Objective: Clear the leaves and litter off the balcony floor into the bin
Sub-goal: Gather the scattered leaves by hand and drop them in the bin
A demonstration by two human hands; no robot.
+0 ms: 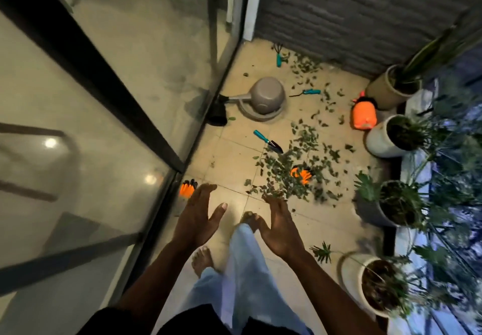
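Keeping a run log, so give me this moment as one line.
left hand: open, empty | right hand: open, empty | leaves: scattered on floor tiles | trowel: lying beside leaves

Beige tiled floor (234, 157) underfoot. Black-framed glass door (146, 48) on the left, grey ribbed wall (365, 21) straight ahead.

floor (234, 157): beige tile, smooth, low sheen. glass door (130, 61): glossy, strong reflections; frame (91, 74) dark and matt. wall (365, 16): grey, rough, ribbed. watering can (266, 94): grey plastic, smooth, matt. trowel (268, 141): teal plastic-looking handle, dark blade (finish too blurred to call). pot (383, 139): white, smooth, slight gloss. trousers (247, 269): pale blue cloth. leaves (287, 173): dull green.
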